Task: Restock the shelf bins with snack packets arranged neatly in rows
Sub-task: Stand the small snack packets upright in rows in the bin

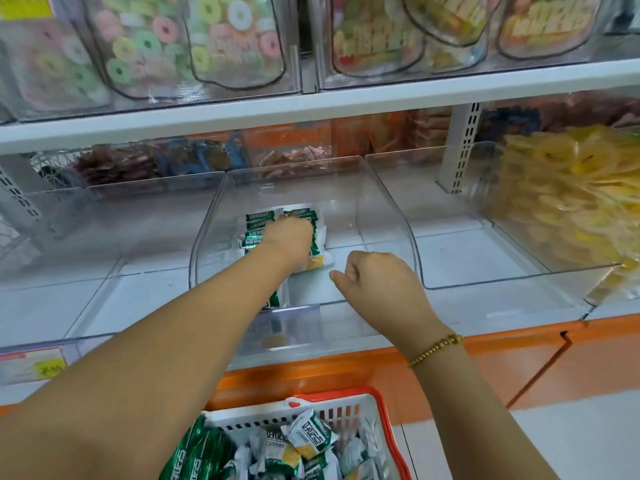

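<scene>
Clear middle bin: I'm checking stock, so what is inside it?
Green-and-white snack packets in rows on its left side, with the left hand on them. The hand and forearm cover some, so no count.

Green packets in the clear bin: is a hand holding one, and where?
Left hand lies on top of the green-and-white snack packets; its grip is hidden. Right hand holds nothing.

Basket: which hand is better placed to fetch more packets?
Probably the right hand: empty, at the front of the bin, nearer the basket. The left hand rests deep inside on the packets.
</scene>
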{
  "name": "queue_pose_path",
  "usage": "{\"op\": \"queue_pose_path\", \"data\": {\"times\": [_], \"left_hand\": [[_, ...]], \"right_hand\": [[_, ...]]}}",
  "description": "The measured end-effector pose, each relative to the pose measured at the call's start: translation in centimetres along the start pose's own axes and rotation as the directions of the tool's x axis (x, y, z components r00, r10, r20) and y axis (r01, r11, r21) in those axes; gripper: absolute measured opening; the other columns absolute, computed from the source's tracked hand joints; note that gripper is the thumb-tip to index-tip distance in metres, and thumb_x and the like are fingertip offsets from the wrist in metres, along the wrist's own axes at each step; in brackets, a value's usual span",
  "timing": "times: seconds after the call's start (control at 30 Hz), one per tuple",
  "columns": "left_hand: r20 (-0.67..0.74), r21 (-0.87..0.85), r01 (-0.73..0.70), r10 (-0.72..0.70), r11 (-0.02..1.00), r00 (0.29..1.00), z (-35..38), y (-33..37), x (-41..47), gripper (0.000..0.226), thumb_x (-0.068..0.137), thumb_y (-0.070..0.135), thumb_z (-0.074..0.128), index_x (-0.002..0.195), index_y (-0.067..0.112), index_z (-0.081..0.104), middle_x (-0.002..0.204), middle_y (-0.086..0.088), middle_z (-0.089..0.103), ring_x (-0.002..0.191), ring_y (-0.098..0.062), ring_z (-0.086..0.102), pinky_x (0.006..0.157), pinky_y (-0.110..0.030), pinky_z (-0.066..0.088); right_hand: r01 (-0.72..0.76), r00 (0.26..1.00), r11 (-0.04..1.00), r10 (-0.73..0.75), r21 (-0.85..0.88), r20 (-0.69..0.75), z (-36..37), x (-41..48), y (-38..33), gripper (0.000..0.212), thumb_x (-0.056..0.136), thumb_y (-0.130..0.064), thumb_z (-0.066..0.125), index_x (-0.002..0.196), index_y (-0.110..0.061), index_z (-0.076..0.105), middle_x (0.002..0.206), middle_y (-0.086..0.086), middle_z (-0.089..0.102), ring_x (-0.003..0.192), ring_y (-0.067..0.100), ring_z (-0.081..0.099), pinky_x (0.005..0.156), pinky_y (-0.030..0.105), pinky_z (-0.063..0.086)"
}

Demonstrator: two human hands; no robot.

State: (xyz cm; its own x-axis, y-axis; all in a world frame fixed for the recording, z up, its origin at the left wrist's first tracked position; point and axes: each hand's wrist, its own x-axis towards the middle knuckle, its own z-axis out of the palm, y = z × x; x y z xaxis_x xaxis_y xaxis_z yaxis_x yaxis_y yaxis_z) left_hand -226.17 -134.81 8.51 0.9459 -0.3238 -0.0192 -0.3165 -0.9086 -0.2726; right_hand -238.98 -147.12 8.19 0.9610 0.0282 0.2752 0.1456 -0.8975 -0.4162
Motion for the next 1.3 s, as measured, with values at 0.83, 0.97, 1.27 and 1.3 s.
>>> {"op": "queue_pose_path", "data": {"times": [0.83, 0.97, 1.27, 1.3], "left_hand": [[0.397, -0.840, 0.412, -0.120, 0.354, 0.910, 19.2, 8.5, -26.3, 0.034, 0.096, 0.009, 0.048, 0.129, 0.017, 0.052, 0.132, -0.005, 0.055, 0.090, -0.015, 0.064, 0.061, -0.013, 0.049], [0.367, -0.815, 0.352, -0.059, 0.461, 0.928, 21.0, 9.0, -26.7, 0.047, 0.092, 0.008, 0.052, 0.138, 0.016, 0.044, 0.145, -0.005, 0.043, 0.126, -0.021, 0.046, 0.101, -0.032, 0.043], [0.605, -0.658, 0.336, 0.208, 0.673, 0.769, 20.0, 6.4, -26.5, 0.072, 0.083, 0.032, 0.071, 0.143, 0.012, 0.036, 0.142, -0.009, 0.044, 0.121, -0.025, 0.051, 0.090, -0.028, 0.044], [0.607, -0.663, 0.338, 0.215, 0.668, 0.765, 19.9, 6.1, -26.7, 0.075, 0.080, 0.032, 0.074, 0.142, 0.012, 0.038, 0.144, -0.007, 0.043, 0.125, -0.024, 0.048, 0.097, -0.029, 0.042]], "right_hand": [[0.027, 0.777, 0.961, 0.153, -0.275, 0.610, 13.8, -16.7, 1.9, 0.033, 0.092, -0.004, 0.040, 0.123, -0.004, 0.052, 0.119, 0.017, 0.059, 0.105, 0.029, 0.060, 0.084, 0.037, 0.050], [0.079, 0.759, 0.931, 0.176, -0.357, 0.627, 14.3, -18.4, 1.4, 0.036, 0.094, -0.009, 0.036, 0.130, -0.004, 0.041, 0.120, 0.018, 0.059, 0.108, 0.030, 0.058, 0.087, 0.039, 0.048], [0.040, 0.515, 0.953, 0.237, -0.299, 0.824, 11.7, -16.6, 1.4, 0.058, 0.078, -0.024, 0.077, 0.124, 0.002, 0.054, 0.128, 0.014, 0.056, 0.117, 0.029, 0.054, 0.096, 0.036, 0.046], [0.014, 0.497, 0.960, 0.237, -0.281, 0.835, 11.3, -16.4, 1.5, 0.049, 0.077, -0.026, 0.078, 0.114, 0.001, 0.060, 0.118, 0.014, 0.060, 0.107, 0.027, 0.058, 0.089, 0.033, 0.049]]}}
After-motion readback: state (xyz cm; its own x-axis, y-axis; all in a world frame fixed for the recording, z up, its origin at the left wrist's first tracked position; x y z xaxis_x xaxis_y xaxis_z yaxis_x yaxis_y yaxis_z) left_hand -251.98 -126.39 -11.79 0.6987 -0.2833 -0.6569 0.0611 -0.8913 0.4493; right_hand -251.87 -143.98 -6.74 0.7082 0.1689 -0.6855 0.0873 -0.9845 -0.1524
